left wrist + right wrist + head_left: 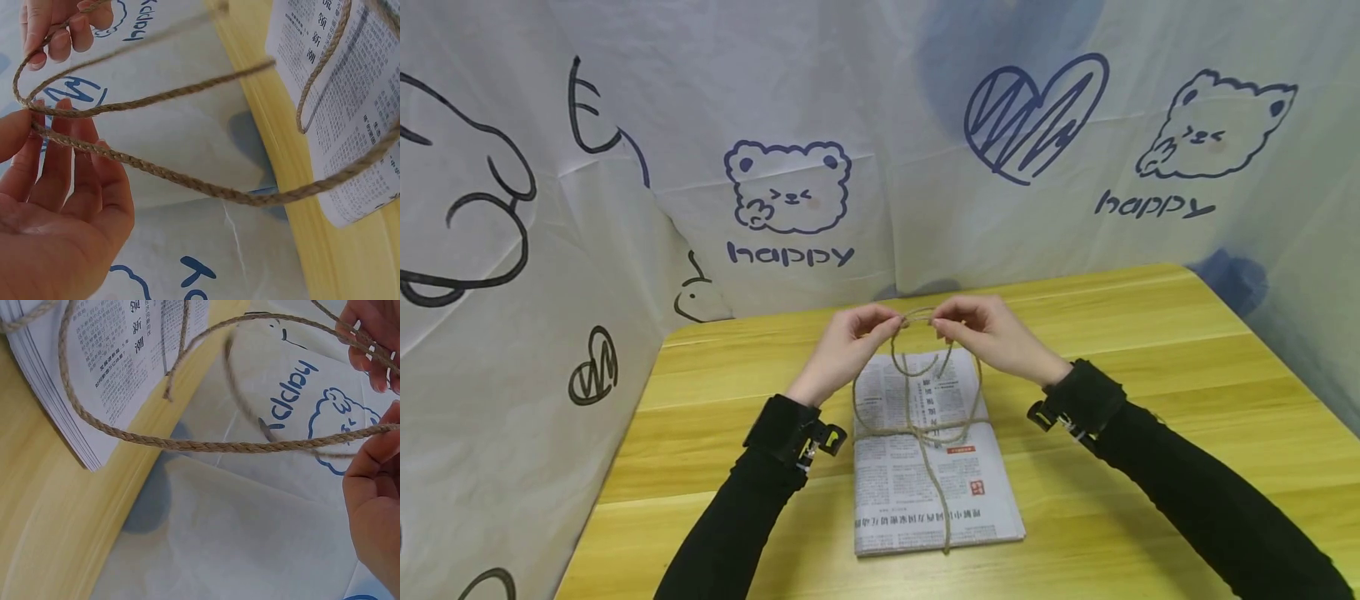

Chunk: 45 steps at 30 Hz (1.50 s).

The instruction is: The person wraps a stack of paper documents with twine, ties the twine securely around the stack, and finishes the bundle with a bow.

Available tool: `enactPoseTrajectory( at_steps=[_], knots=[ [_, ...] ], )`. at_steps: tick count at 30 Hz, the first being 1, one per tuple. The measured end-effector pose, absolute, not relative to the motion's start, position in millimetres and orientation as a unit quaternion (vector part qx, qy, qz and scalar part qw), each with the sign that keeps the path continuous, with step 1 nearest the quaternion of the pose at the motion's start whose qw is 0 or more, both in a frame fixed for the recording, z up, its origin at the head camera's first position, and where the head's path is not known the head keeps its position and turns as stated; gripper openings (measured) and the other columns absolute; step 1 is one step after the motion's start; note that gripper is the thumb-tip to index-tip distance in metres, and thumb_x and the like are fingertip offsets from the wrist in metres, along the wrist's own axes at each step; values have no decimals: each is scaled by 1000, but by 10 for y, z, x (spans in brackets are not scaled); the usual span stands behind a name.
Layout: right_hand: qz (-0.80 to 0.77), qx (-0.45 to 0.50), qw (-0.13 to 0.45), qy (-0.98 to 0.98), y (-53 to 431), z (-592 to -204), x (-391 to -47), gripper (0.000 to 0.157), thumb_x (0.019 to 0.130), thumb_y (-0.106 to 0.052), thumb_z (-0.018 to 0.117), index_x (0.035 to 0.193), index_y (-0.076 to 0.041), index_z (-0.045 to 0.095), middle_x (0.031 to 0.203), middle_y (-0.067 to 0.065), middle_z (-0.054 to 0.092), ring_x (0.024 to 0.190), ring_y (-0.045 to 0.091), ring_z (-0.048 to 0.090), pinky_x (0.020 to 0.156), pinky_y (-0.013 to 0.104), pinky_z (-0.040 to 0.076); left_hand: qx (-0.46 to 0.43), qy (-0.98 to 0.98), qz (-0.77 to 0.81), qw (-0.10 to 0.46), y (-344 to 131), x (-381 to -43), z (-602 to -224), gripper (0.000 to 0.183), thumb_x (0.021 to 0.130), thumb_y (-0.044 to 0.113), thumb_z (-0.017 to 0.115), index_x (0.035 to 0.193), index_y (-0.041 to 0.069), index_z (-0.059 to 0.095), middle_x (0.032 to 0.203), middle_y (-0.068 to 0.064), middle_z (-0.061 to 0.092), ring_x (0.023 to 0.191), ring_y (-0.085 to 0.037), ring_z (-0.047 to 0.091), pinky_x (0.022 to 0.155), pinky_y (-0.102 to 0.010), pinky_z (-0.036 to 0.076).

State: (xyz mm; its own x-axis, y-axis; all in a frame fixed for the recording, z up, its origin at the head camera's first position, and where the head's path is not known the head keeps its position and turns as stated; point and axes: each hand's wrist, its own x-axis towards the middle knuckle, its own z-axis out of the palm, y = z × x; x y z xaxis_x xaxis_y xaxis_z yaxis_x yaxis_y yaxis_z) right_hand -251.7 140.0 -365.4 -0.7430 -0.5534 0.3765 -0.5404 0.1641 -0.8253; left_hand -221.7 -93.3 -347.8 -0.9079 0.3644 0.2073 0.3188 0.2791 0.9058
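Note:
A stack of folded newspapers (898, 492) lies on the table, with twine (934, 475) running lengthwise and across it and meeting near its middle. From there, loops of the twine rise to both hands above the stack's far edge. My left hand (855, 343) pinches the twine between thumb and fingertips; in the left wrist view the other fingers of that left hand (69, 206) spread loosely. My right hand (992, 335) pinches another part of the twine a short way to the right. In the right wrist view, a long strand of twine (206, 446) leads from this hand (378, 494) toward the papers.
The wooden table (1120, 417) reaches back to a pale cloth backdrop (917, 217) with drawn bears and hearts. A similar cloth hangs along the left side. Each wrist wears a black band with a small camera, such as the right band (1084, 396).

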Motion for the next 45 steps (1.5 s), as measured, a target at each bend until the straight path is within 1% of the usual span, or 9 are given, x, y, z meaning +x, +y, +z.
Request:
enactPoseTrajectory(
  at_steps=[6, 11, 16, 22, 26, 31, 35, 38, 45],
  knots=[
    [-569, -343, 13, 747, 1393, -3654, -2512, 15, 97, -9, 54, 103, 0, 65, 89, 15, 62, 76, 24, 58, 66, 28, 50, 196, 776, 598, 28, -932, -2262, -3572, 27, 99, 22, 52, 112, 2, 64, 106, -13, 66, 99, -22, 61, 91, -40, 47],
    [-622, -292, 68, 723, 1384, -3677, -2494, 22, 98, -16, 53, 105, 3, 62, 87, 25, 59, 70, 27, 53, 59, 26, 47, 160, 737, 656, -30, -894, -2278, -3585, 28, 98, 19, 53, 113, -3, 61, 107, -19, 63, 96, -27, 58, 85, -36, 49],
    [-678, -222, 126, 689, 1368, -3713, -2511, 32, 99, -23, 51, 112, 6, 57, 88, 15, 57, 73, 19, 53, 63, 23, 47, 152, 712, 682, -66, -825, -2261, -3569, 26, 97, 18, 55, 111, -4, 61, 100, -22, 59, 86, -22, 56, 74, -25, 49],
    [-729, -200, 159, 634, 1338, -3683, -2535, 34, 99, -23, 51, 117, 5, 53, 90, 9, 56, 77, 16, 53, 68, 21, 49, 161, 725, 669, -21, -741, -2228, -3635, 26, 97, 18, 55, 112, -2, 63, 97, -19, 62, 88, -32, 57, 73, -26, 48],
    [-743, -207, 164, 616, 1326, -3663, -2541, 30, 99, -22, 50, 114, 5, 52, 88, 9, 54, 74, 15, 52, 65, 21, 47, 149, 759, 634, 30, -733, -2215, -3731, 26, 97, 20, 55, 113, 1, 64, 99, -11, 65, 89, -31, 58, 77, -34, 49],
    [-752, -213, 173, 600, 1345, -3647, -2536, 31, 99, -28, 50, 111, 1, 55, 85, 7, 53, 71, 15, 49, 64, 23, 43, 157, 773, 612, 45, -745, -2198, -3780, 28, 97, 24, 55, 112, 2, 65, 99, -15, 64, 87, -28, 58, 83, -45, 49],
    [-748, -215, 163, 606, 1353, -3639, -2540, 31, 98, -31, 52, 107, -3, 61, 80, 4, 53, 70, 14, 47, 64, 24, 41, 174, 791, 584, 41, -784, -2188, -3812, 26, 97, 24, 56, 110, 4, 67, 97, -16, 64, 88, -31, 59, 78, -37, 49],
    [-725, -213, 137, 640, 1349, -3651, -2550, 29, 97, -28, 54, 102, -1, 64, 78, 4, 54, 68, 14, 46, 63, 24, 41, 190, 815, 547, 37, -815, -2173, -3844, 23, 97, 24, 56, 108, 8, 68, 95, -11, 66, 86, -26, 61, 73, -32, 47],
    [-650, -227, 97, 719, 1369, -3666, -2553, 32, 97, -17, 55, 108, 11, 64, 77, 7, 58, 66, 11, 51, 60, 22, 44, 207, 828, 519, 49, -918, -2163, -3925, 25, 98, 25, 54, 110, 7, 68, 99, -7, 68, 89, -26, 61, 73, -35, 47]
  ],
)
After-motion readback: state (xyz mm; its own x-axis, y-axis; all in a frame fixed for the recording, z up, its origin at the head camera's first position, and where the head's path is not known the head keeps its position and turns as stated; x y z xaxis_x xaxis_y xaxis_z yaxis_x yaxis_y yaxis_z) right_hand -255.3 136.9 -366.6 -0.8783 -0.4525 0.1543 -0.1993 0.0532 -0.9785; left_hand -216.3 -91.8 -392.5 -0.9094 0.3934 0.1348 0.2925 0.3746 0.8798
